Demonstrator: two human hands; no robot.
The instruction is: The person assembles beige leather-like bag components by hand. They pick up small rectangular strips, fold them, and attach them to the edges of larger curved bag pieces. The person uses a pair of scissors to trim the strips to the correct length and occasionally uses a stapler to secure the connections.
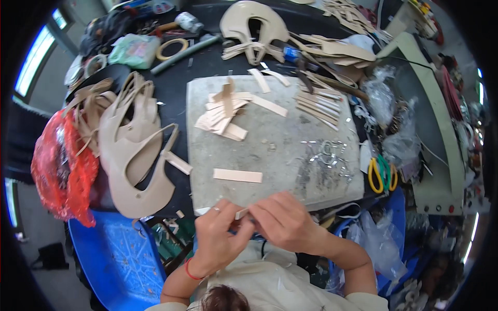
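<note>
At the near edge of the pale grey board (pixel 280 140), my left hand (pixel 218 236) and my right hand (pixel 284 220) meet, fingers closed in a pinch. A small beige strip (pixel 240 213) shows between them, mostly covered by the fingers. Just beyond lies a single flat beige strip (pixel 237 175). Farther back a loose pile of beige strips (pixel 220 118) overlaps on the board, and a row of folded strips (pixel 319 106) lies at its far right. Small shiny metal pieces (pixel 328 153) are scattered on the board's right side.
Large beige cut-out pieces (pixel 137 150) lie left of the board; another curved piece (pixel 254 23) sits behind it. A red plastic bag (pixel 62 166) and a blue bin (pixel 116 259) are at left. Scissors with yellow and green handles (pixel 383 175) lie right, near clear plastic bags (pixel 399 145).
</note>
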